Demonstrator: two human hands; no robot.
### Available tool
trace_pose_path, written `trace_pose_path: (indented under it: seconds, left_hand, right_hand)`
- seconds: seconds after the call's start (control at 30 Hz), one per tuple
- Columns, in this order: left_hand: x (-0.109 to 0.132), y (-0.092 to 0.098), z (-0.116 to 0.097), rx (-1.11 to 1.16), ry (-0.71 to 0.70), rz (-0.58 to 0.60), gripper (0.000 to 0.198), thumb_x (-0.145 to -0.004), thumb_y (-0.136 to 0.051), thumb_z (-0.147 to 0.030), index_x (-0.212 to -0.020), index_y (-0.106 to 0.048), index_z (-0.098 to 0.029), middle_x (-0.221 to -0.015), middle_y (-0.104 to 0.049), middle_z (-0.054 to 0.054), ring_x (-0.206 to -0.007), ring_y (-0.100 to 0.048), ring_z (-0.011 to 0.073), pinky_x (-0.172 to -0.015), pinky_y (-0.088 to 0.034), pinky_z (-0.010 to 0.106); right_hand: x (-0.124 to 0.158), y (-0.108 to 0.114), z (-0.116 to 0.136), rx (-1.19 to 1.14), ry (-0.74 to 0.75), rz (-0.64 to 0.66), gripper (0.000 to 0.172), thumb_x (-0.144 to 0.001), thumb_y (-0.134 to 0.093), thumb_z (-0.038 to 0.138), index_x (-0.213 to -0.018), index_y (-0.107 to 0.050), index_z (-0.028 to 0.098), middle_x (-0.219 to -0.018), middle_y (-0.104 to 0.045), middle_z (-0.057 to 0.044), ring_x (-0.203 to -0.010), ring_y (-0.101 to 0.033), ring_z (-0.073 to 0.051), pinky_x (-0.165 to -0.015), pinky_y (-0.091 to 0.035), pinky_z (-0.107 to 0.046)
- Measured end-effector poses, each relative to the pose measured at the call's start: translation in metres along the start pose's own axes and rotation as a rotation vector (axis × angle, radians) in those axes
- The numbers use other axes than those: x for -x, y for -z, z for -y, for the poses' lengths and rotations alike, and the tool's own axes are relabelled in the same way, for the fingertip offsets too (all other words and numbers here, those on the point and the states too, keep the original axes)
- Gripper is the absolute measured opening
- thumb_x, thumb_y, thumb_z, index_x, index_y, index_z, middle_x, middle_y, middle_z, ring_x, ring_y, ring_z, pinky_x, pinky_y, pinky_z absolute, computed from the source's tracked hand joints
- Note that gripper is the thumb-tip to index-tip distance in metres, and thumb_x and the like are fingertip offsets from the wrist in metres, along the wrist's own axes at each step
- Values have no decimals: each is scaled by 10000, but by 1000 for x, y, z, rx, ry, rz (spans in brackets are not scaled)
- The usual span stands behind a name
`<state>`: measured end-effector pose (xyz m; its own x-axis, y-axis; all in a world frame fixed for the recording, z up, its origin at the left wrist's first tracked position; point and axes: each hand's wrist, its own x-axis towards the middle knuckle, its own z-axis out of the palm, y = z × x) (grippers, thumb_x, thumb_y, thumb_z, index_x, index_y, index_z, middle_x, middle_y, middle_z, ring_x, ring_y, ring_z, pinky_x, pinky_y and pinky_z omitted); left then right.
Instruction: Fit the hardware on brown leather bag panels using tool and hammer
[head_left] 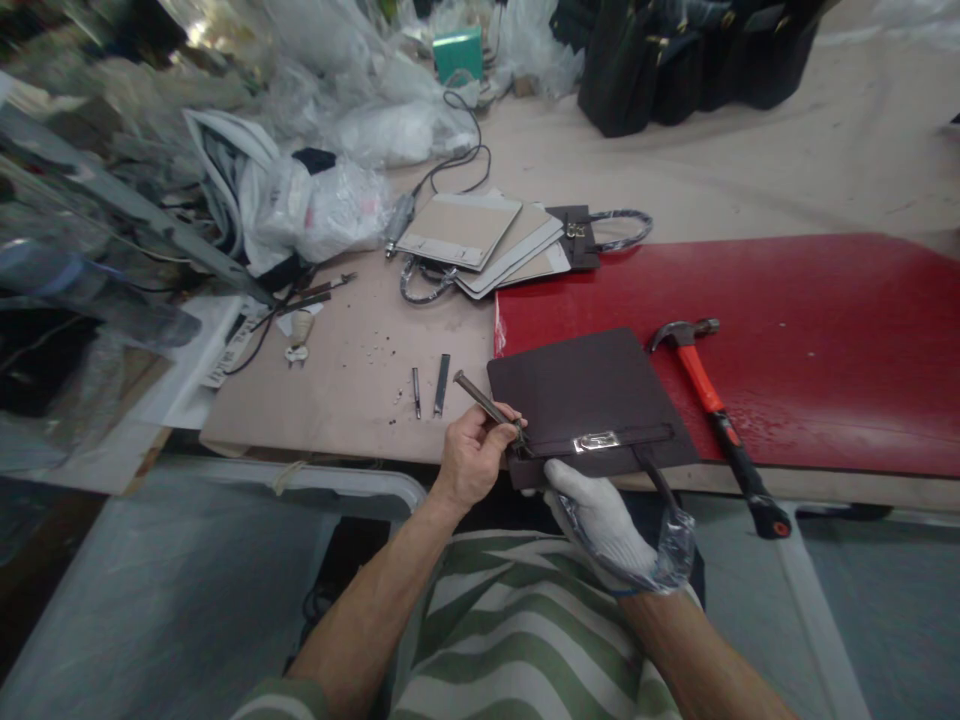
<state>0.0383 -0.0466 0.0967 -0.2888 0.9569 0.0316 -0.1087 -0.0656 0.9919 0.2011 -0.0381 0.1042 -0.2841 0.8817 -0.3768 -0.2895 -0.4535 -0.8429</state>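
My bare left hand [474,450] is closed round a metal hand punch [480,396], its flared end tilted up and to the left. The lower tip of the punch is at the left end of the strap on a dark brown leather bag panel [574,385]; whether it touches is unclear. My right hand [600,510], in a white glove, grips the panel's near edge, thumb on top and fingers hidden below. A silver clasp [596,441] sits on the strap. From the panel, a plastic-wrapped handle [675,545] loops over my right wrist.
A claw hammer [709,390] lies right of the panel on a red sheet [810,350]. Two small metal tools, a rod [416,393] and a flat bar [442,385], lie to the left. Behind are stacked panels [465,230], plastic bags [345,205] and black handbags [637,70].
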Motion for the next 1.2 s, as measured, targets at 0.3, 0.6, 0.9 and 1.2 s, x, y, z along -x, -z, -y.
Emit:
trace_pose_path:
  seconds: [0.3,0.6,0.9,1.2]
  left_hand:
    - [-6,0,8,-35,62,21,177,-868,-720,-314,-941,-679,-159,-902,-766,73,-863,-748,192,-782,-588,275]
    - [-12,2,0,-38,0,95,255,-895,-720,-396,-962,-681,-154,-919,-759,84,-849,-749,199,-774,-590,286]
    - [-8,-2,-6,-172,-132,122,125,-918,-652,-285,-962,-665,-169,-972,-725,81,-902,-715,200,-816,-577,305]
    - [-32,-2,-3,-265,-209,111,100,-872,-635,-227,-955,-672,-187,-958,-734,67,-885,-706,204,-814,-565,317]
  right_hand:
    - [1,11,0,15,-310,138,378,-761,-808,494,-859,-723,140,-679,-695,-63,-541,-595,-172,-514,-464,-282]
    - [-1,12,1,-114,-203,271,256,-740,-800,412,-782,-740,167,-683,-685,-53,-611,-577,-186,-614,-482,-331]
    - [-2,14,-1,-119,-202,248,267,-733,-813,407,-796,-739,158,-715,-688,-60,-620,-580,-186,-614,-484,-330]
    - [-16,5,10,-95,-258,211,318,-738,-829,447,-745,-755,137,-695,-708,-80,-589,-590,-158,-564,-481,-271]
